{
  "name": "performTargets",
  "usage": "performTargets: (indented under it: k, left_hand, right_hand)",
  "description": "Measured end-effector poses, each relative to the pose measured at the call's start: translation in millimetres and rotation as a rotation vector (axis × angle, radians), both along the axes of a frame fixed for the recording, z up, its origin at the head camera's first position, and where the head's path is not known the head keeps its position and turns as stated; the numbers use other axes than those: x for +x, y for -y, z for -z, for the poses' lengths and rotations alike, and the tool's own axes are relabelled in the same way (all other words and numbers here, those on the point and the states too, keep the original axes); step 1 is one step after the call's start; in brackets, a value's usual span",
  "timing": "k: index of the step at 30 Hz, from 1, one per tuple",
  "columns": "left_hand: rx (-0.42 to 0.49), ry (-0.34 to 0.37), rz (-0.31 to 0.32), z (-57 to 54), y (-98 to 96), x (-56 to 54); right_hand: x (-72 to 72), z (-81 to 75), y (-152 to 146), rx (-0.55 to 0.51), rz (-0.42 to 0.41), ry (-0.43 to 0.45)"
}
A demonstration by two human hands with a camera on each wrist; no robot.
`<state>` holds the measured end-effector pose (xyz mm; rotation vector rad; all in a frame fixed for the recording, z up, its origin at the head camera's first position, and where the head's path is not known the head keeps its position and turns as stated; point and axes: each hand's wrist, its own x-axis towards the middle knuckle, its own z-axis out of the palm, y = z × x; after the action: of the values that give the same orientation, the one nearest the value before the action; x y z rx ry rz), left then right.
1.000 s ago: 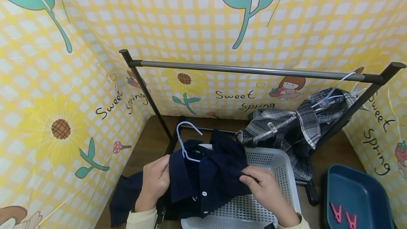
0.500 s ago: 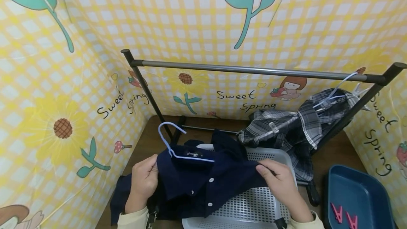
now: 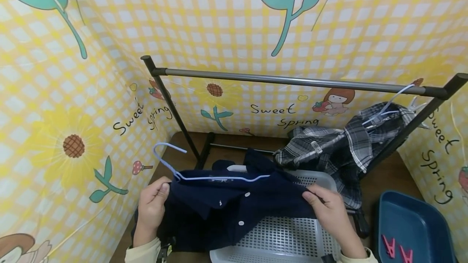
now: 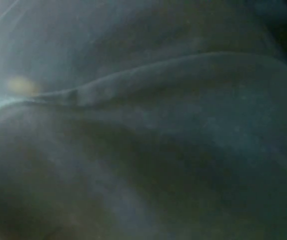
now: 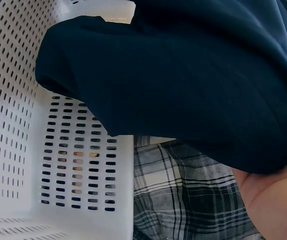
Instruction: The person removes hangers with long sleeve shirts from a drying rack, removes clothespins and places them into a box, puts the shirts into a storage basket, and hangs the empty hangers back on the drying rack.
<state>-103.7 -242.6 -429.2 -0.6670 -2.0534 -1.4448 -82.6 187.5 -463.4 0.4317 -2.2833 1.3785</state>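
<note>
Head view: navy shirt (image 3: 226,210) sits bottom centre, partly over the white basket (image 3: 285,234), blue hanger (image 3: 201,178) at its neckline. Yank the shirt and that hanger could pop out, since it doesn't look gripped. Left hand (image 3: 151,204) and right hand (image 3: 328,205) reach up from the bottom edge, fingers curled, pinching opposite sides of the shirt.

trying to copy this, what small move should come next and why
I'd say the right hand should ease the navy shirt over the right end of the lilac hanger: that hand pinches the cloth there, much of the hanger's bar lies exposed, and its hook sits off toward the left hand.
</note>
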Motion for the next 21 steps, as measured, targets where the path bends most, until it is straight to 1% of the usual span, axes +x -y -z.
performTargets:
  k: [2,6,7,12,14,16,19,21]
  left_hand:
    - [0.05,-0.008,0.023,-0.1,-1.3,-1.4]
    - [0.109,-0.021,0.028,-0.4,-4.6,-3.3]
    - [0.126,-0.024,0.038,-0.4,-4.9,-3.6]
    - [0.131,-0.031,0.026,-1.7,-6.2,-2.6]
    - [0.123,-0.032,0.013,-2.6,-7.0,-1.9]
    - [0.133,-0.037,0.014,-3.5,-8.1,-1.3]
    - [0.148,-0.048,-0.004,-4.6,-10.1,-0.3]
    - [0.203,-0.061,0.017,-5.6,-12.2,-0.5]
  right_hand:
    - [0.4,1.9,1,-0.005,-0.014,-0.02]
    - [0.8,5.2,2,0.01,-0.023,-0.051]
    - [0.9,6.1,3,0.014,-0.023,-0.052]
    - [2.9,6.9,4,0.013,-0.041,-0.031]
    - [4.2,5.9,5,0.008,-0.072,-0.017]
    - [5.5,5.1,5,0.008,-0.112,-0.004]
    - [6.9,4.2,7,0.02,-0.17,0.025]
    - [7.4,4.0,8,0.044,-0.207,0.063]
